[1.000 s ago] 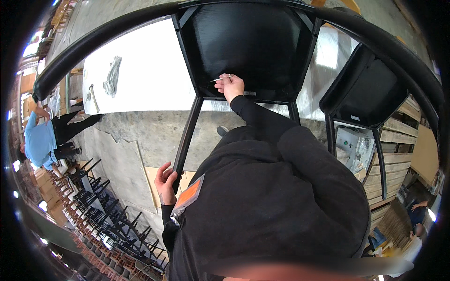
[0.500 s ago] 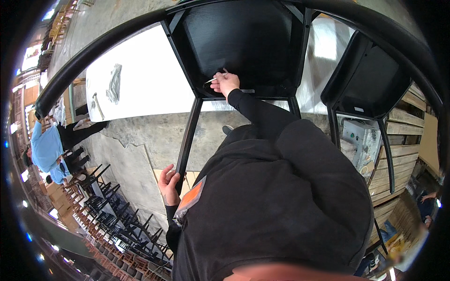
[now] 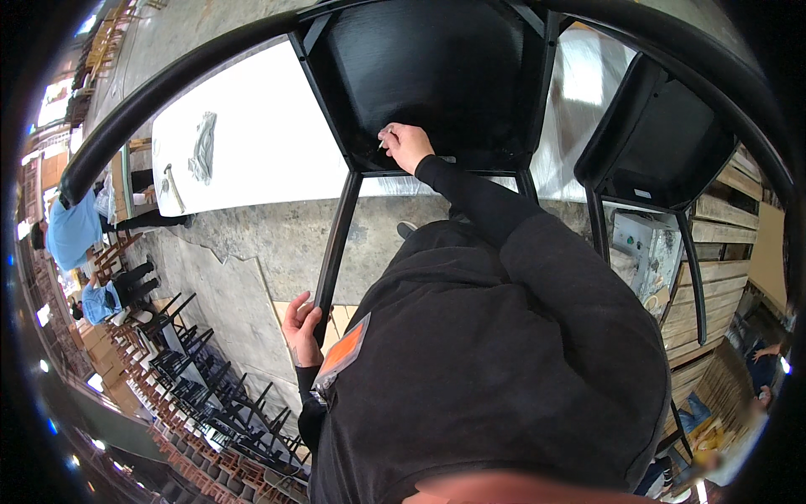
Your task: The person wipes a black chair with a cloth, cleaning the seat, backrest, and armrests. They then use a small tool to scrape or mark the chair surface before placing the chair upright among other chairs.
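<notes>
A black chair (image 3: 437, 76) lies upside down, the underside of its seat facing me and its legs pointing toward me. My right hand (image 3: 406, 146) is at the near left corner of the seat's underside, fingers pinched on a thin metal hex key (image 3: 380, 145), mostly hidden by the fingers. My left hand (image 3: 303, 329) is low, beside the end of the chair's left leg (image 3: 337, 256). Its fingers are apart and loosely curved, with the thumb side against the leg; nothing is gripped in them.
The chair lies on a white-covered table (image 3: 252, 139) with a hammer (image 3: 174, 190) and a clear plastic bag (image 3: 204, 149). A second upturned black chair (image 3: 663, 134) is at right, above a grey control box (image 3: 645, 248) and wooden slats (image 3: 714, 281). Stacked chairs (image 3: 197, 370) and people in blue (image 3: 71, 235) are left.
My right hand has shifted slightly, and the hex key has turned from slanting sideways to more upright. My left hand stays by the leg. People at far left have moved.
</notes>
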`<action>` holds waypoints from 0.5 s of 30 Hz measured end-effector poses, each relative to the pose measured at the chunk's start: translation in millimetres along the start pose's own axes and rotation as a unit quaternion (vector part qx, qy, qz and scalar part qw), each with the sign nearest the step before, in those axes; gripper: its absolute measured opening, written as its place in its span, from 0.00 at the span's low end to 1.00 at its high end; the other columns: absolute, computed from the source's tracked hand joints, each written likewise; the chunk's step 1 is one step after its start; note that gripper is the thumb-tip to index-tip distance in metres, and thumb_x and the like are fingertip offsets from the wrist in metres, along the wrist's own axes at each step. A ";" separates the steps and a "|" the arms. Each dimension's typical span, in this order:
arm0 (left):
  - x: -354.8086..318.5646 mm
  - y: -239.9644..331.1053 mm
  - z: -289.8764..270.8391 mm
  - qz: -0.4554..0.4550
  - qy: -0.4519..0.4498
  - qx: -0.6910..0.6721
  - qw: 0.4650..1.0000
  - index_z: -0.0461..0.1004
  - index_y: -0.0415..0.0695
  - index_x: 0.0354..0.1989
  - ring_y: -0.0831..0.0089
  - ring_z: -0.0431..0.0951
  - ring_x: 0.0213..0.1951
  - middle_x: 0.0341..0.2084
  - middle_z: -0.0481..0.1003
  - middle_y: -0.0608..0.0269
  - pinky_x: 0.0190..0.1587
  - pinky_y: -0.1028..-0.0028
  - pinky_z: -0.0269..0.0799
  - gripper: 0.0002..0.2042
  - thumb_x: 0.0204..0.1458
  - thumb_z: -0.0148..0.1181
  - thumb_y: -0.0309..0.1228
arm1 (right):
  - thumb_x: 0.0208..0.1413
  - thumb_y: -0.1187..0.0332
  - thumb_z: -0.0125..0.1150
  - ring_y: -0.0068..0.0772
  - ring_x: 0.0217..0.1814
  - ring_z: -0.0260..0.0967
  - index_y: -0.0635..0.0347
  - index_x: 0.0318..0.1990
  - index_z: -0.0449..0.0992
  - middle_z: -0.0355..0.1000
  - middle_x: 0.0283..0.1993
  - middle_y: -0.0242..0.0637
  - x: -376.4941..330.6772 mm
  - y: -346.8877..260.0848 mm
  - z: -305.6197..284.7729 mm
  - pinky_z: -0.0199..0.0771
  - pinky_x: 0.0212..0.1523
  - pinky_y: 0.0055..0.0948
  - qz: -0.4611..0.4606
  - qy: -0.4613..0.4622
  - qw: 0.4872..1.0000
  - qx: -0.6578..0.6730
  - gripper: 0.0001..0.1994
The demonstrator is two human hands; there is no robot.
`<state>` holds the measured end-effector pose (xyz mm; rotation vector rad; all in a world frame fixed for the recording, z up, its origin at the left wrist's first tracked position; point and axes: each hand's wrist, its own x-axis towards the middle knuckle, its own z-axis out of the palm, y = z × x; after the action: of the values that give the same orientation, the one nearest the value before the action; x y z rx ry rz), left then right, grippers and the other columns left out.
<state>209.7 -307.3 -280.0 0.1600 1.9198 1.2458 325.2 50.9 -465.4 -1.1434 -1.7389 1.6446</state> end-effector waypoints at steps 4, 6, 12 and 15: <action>-0.3 0.7 -0.3 -0.019 0.010 -0.011 1.000 0.68 0.36 0.55 0.66 0.82 0.37 0.38 0.79 0.51 0.42 0.72 0.77 0.20 0.52 0.58 0.18 | 0.60 0.61 0.54 0.41 0.36 0.78 0.62 0.37 0.80 0.79 0.31 0.40 11.8 4.4 1.9 0.75 0.40 0.39 -0.002 -0.017 0.995 -0.101 0.13; -0.3 1.2 -0.3 -0.026 0.011 -0.017 0.999 0.70 0.37 0.55 0.68 0.81 0.38 0.38 0.80 0.54 0.43 0.73 0.76 0.20 0.51 0.58 0.17 | 0.60 0.61 0.54 0.43 0.37 0.77 0.61 0.38 0.81 0.79 0.31 0.41 15.2 3.9 0.2 0.75 0.41 0.40 -0.043 -0.030 0.995 -0.090 0.14; -0.7 1.6 0.7 -0.022 0.011 -0.023 0.999 0.70 0.38 0.55 0.68 0.81 0.38 0.38 0.79 0.55 0.43 0.73 0.77 0.20 0.51 0.58 0.17 | 0.60 0.61 0.52 0.44 0.36 0.77 0.60 0.36 0.80 0.79 0.31 0.41 8.5 -5.9 -0.4 0.74 0.40 0.42 -0.052 -0.025 0.994 -0.098 0.13; -0.6 -0.5 0.4 -0.017 0.010 -0.015 1.000 0.69 0.37 0.55 0.67 0.81 0.38 0.38 0.79 0.53 0.42 0.72 0.76 0.20 0.52 0.58 0.19 | 0.60 0.63 0.52 0.38 0.31 0.78 0.63 0.36 0.80 0.79 0.29 0.40 3.0 -10.2 2.1 0.76 0.36 0.35 -0.061 -0.044 0.989 -0.129 0.13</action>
<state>210.5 -307.6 -280.2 0.0995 1.9111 1.2574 319.4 52.9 -456.4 -1.0631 -2.0831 1.4485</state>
